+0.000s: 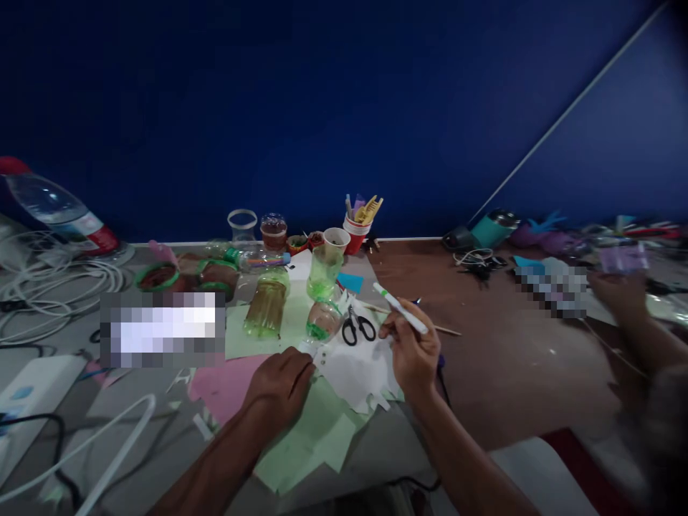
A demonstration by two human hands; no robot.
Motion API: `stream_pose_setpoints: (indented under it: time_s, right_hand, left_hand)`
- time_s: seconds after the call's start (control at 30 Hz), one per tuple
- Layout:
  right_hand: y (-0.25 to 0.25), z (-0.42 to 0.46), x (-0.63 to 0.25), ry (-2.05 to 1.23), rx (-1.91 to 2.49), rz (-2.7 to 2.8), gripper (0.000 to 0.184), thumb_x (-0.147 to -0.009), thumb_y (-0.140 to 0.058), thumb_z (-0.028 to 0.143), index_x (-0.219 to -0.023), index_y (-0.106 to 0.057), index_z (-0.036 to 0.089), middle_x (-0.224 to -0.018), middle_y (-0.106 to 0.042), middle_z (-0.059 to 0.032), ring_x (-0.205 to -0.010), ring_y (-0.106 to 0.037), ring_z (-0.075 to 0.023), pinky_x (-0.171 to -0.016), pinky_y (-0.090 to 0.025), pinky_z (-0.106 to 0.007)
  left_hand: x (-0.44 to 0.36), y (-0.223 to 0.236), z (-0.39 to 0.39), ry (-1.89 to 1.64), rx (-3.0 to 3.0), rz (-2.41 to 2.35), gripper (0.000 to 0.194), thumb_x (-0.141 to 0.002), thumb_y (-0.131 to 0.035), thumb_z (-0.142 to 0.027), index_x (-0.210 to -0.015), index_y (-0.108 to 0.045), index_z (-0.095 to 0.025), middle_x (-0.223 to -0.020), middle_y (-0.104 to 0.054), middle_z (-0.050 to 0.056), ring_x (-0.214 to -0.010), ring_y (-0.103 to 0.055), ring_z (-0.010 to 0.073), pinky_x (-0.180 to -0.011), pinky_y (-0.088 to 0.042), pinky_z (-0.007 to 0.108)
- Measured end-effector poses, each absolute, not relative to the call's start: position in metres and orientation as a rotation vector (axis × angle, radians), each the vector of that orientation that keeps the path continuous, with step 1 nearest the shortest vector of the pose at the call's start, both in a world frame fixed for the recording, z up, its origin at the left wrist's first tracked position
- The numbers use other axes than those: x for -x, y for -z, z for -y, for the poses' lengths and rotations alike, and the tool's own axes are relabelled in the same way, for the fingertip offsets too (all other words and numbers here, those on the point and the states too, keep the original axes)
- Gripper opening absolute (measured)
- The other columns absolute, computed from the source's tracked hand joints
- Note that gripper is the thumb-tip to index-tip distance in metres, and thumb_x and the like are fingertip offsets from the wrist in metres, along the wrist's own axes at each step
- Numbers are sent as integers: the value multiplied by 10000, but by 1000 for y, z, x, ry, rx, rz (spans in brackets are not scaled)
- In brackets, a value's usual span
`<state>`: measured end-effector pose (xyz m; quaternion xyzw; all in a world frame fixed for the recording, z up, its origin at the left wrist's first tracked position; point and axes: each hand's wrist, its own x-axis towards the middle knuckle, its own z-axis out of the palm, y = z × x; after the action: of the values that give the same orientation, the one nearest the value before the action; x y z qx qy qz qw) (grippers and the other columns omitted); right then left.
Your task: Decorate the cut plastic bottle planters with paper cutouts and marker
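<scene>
My right hand is raised over the papers, its fingers wrapped round a white marker with a green band. Resting on the sheets, my left hand has its fingers curled in; what they hold, if anything, is hidden. A cut white paper lies between the hands, over green paper. Pink paper sits beside my left hand. Black-handled scissors lie on the white paper, next to a cut bottle piece with green trim.
Cut plastic bottles, a clear cup and a red cup of tools stand behind. Cables and a large bottle are at left. At right are a teal flask and another person's hand.
</scene>
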<state>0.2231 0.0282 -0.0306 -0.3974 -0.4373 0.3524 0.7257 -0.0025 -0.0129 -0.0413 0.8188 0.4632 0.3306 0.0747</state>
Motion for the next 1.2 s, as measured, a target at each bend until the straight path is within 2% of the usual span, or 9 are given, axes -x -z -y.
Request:
stream_pose_setpoints:
  time_s: [0.07, 0.2, 0.37, 0.5, 0.67, 0.8, 0.9, 1.07, 1.2]
  right_hand:
    - [37, -30, -224, -636, 1046, 1165, 241, -808, -541, 170, -1027, -615, 233, -721, -596, 13, -615, -567, -126, -602, -452, -264]
    - [45, -32, -223, -443, 1288, 1677, 444, -721, -411, 33, -1071, -630, 197, -966, -643, -65, -901, -582, -193, -805, -440, -323]
    - [45, -33, -221, -239, 1680, 1947, 549, -683, -439, 48, -1201, -572, 173, -1134, -610, -103, -1095, -473, -270, -918, -331, -407]
    - [44, -31, -220, -212, 1860, 1991, 506, -728, -538, 192, -1234, -544, 206, -1149, -575, -109, -1111, -435, -287, -940, -295, -411]
    - [43, -29, -217, -113, 1931, 1962, 422, -778, -567, 323, -1189, -569, 226, -1208, -521, -111, -1124, -409, -299, -939, -282, -423]
    - [39, -27, -215, -37, 1951, 1921, 438, -796, -561, 315, -1218, -545, 203, -1292, -446, -134, -1184, -357, -317, -959, -264, -443]
    - [35, -25, -212, -27, 1907, 1953, 372, -815, -549, 292, -1182, -570, 232, -1315, -440, -108, -1200, -332, -309, -965, -253, -438]
    - [33, -22, -206, -85, 1798, 2092, 244, -840, -529, 243, -1063, -623, 278, -1145, -557, -60, -1149, -365, -272, -934, -247, -408]
    - [34, -22, -207, -92, 1848, 2078, 208, -850, -521, 253, -1021, -638, 265, -1021, -593, -65, -1036, -425, -255, -893, -242, -405]
  left_hand:
    - [-2, 44, 13, -947, -2535, -1361, 197, -903, -437, -220, -940, -624, -175, -858, -676, 75, -699, -622, 179, -637, -486, 285]
    - [-6, 50, 13, -800, -2614, -1341, 231, -915, -409, -216, -989, -624, -178, -941, -679, 85, -724, -629, 189, -627, -489, 298]
    - [-7, 55, 11, -618, -2766, -1330, 262, -876, -431, -136, -1075, -592, -192, -1037, -652, 87, -793, -622, 214, -651, -474, 330]
    - [-8, 55, 12, -401, -2829, -1323, 323, -816, -449, -69, -1090, -573, -188, -1081, -620, 98, -812, -599, 223, -678, -445, 353]
    - [-10, 51, 12, -355, -2850, -1352, 342, -783, -479, -42, -1072, -577, -197, -1069, -609, 95, -811, -551, 230, -706, -402, 370]
    - [-15, 44, 11, -418, -2778, -1359, 190, -867, -480, -146, -1006, -594, -206, -984, -631, 71, -839, -519, 226, -726, -377, 363]
    - [-20, 39, 11, -459, -2692, -1385, 158, -890, -495, -267, -978, -601, -191, -951, -636, 72, -874, -505, 227, -755, -371, 364]
    - [-25, 34, 12, -396, -2669, -1406, 173, -888, -491, -223, -1016, -607, -212, -934, -620, 64, -862, -491, 224, -745, -361, 363]
    - [-23, 36, 12, -348, -2709, -1407, 146, -858, -509, -142, -916, -630, -200, -939, -614, 66, -864, -485, 227, -746, -354, 360]
